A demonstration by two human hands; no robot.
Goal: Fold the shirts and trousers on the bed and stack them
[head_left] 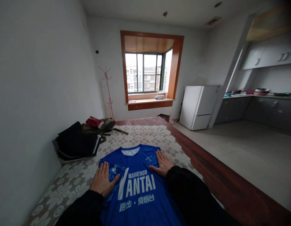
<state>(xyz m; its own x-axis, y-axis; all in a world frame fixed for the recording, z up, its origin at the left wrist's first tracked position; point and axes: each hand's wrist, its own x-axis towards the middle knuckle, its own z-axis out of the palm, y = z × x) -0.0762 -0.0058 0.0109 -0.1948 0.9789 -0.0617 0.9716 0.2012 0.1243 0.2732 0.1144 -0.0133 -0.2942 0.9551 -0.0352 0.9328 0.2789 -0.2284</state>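
Note:
A blue T-shirt [136, 160] with white "MARATHON YANTAI" lettering lies front side up on a flowered table cover [74, 185], its collar pointing away from me. One sleeve is folded inward over the chest on the left. My left hand [104, 180] lies flat on that folded sleeve, thumb spread from the fingers. On the right, my right hand [163, 163] presses flat near the shirt's shoulder, beside the small white logo, fingers stretched out. Neither hand grips the cloth. The shirt's lower part runs out of view between my dark sleeves.
Black folders [77, 141] and an olive bag [107, 124] with a red packet [94, 121] on it are at the back left, against the wall. The dark red table edge [206, 175] runs along the right. Beyond stand a white fridge [194, 106] and a pink coat rack [108, 88].

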